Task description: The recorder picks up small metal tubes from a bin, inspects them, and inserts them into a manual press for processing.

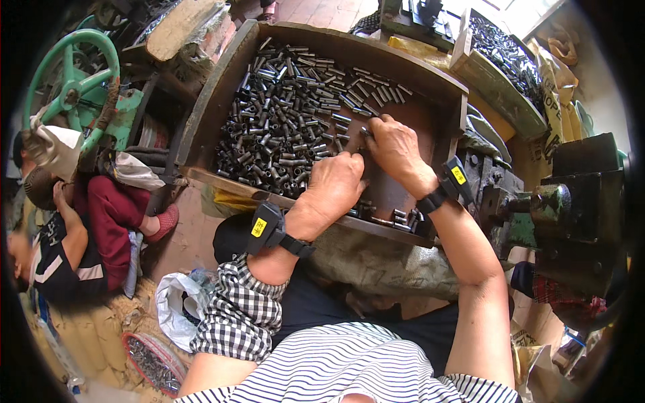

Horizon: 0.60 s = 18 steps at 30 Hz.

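Note:
In front of me sits a wooden tray (232, 80) heaped with short dark metal tubes (275, 127), many piled on its left side. My right hand (398, 148) is over the right part of the tray, thumb and fingers pinched about the end of a small metal tube (366, 132). Just left of it and nearer to me, my left hand (334, 180) reaches over the tray's near wall with its fingers curled; whatever lies inside them is hidden. Several tubes lie in a loose row (383, 93) toward the far wall, and a few more (403, 218) rest in the near right corner.
A second tray of metal pieces (507, 57) stands far right. Close on my right is a dark machine (581, 208); a green handwheel (70, 87) rises at left. Another person (74, 228) sits at left. A white bag (176, 305) and a basket of pieces (153, 363) lie lower left.

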Each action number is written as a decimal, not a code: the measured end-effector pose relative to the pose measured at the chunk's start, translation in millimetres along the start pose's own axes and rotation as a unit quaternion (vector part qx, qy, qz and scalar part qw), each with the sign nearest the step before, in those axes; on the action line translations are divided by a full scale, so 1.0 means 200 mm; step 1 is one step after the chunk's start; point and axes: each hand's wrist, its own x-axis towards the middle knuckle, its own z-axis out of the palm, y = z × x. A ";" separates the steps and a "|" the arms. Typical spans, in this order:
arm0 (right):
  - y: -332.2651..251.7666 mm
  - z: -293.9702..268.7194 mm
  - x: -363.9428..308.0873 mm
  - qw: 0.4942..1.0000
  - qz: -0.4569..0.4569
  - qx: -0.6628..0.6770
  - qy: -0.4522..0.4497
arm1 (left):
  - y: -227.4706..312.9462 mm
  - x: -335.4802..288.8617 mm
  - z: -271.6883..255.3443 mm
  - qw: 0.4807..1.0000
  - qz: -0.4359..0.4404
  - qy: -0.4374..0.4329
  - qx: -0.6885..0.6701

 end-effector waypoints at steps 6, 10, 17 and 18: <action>0.07 -0.16 -0.31 0.985 0.036 0.159 0.047 | 0.01 0.03 -0.02 0.996 -0.009 -0.063 0.063; 0.05 -0.28 -0.54 0.965 0.072 0.246 0.055 | 0.03 0.03 -0.03 0.995 0.038 -0.073 0.060; 0.01 -0.36 -0.83 0.894 0.163 0.415 0.046 | 0.06 0.04 0.01 1.000 0.021 -0.017 -0.010; 0.01 -0.35 -0.86 0.834 0.225 0.503 0.037 | 0.09 0.04 0.01 0.998 0.012 0.012 -0.054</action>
